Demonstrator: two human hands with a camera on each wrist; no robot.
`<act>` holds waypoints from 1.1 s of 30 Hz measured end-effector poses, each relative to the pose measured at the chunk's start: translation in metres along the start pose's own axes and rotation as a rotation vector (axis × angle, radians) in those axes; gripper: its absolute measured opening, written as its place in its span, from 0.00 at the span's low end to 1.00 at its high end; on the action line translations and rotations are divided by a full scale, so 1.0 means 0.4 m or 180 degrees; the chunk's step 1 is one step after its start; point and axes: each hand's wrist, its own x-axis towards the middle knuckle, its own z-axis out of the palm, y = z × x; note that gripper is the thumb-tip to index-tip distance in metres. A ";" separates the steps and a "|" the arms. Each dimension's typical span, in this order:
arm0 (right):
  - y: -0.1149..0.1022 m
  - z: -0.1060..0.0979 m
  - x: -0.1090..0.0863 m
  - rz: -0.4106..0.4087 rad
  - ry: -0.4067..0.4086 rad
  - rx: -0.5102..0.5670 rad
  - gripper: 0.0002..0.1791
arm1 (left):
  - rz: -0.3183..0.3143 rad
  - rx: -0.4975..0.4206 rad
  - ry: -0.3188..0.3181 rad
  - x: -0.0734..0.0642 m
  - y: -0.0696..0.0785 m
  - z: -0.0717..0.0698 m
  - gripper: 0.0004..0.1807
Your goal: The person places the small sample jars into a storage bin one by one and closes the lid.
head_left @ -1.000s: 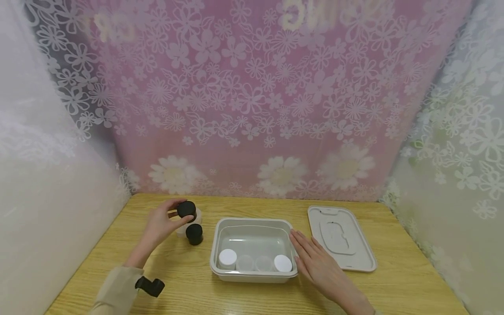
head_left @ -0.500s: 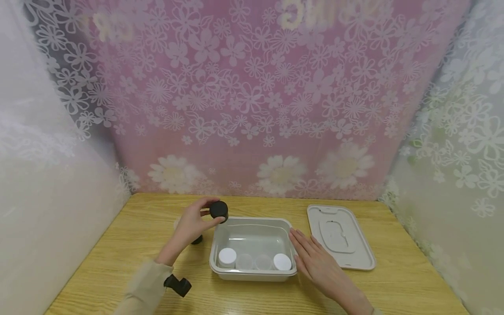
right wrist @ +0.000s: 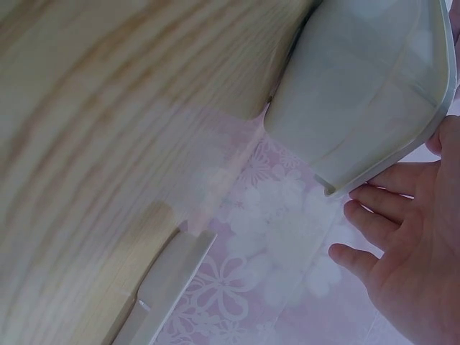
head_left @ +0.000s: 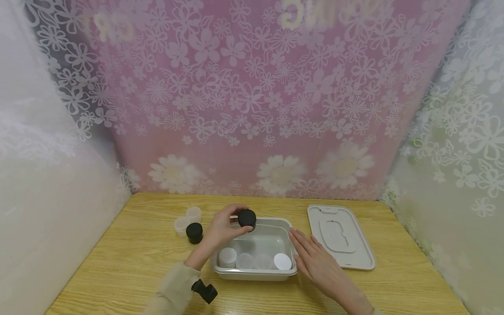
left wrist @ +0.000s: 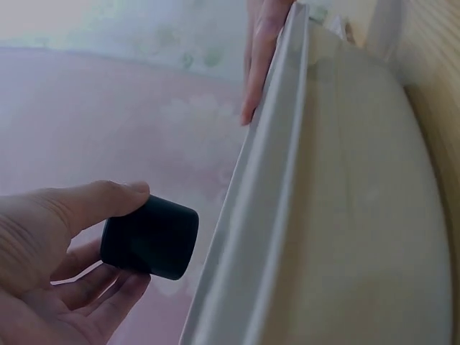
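Between thumb and fingers, my left hand (head_left: 223,228) pinches a small black round jar (head_left: 246,219) above the back left part of a pale plastic box (head_left: 256,277). The left wrist view shows the same black jar (left wrist: 151,237) beside the box's rim, apart from it. Along the front inside of the box stand a white-capped jar (head_left: 227,257), two translucent round containers (head_left: 245,261) and another white-capped jar (head_left: 282,261). My right hand (head_left: 320,267) rests against the box's right rim with its fingers straight, as the right wrist view also shows.
Left of the box, a second black jar (head_left: 194,233) stands beside two translucent containers (head_left: 193,214) on the wooden table (head_left: 134,245). A pale flat lid (head_left: 358,258) lies to the right. Behind the table hangs a pink flowered curtain (head_left: 244,109).
My left hand has carried the black jar rightward from the group at the left to above the box. The right hand has stayed at the rim.
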 end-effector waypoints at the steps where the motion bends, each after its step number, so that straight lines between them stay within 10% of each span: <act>1: 0.000 0.000 0.000 -0.0001 0.0000 -0.0006 0.33 | 0.0034 -0.0025 -0.0032 0.000 0.003 0.010 0.29; 14: 0.000 0.000 0.003 -0.0046 0.0057 -0.0005 0.34 | 0.0220 0.0148 -0.0240 -0.002 0.031 0.124 0.27; 33: -0.003 -0.011 0.004 -0.0057 0.0056 -0.0074 0.32 | -0.0435 0.0715 -0.0411 0.023 0.029 0.235 0.25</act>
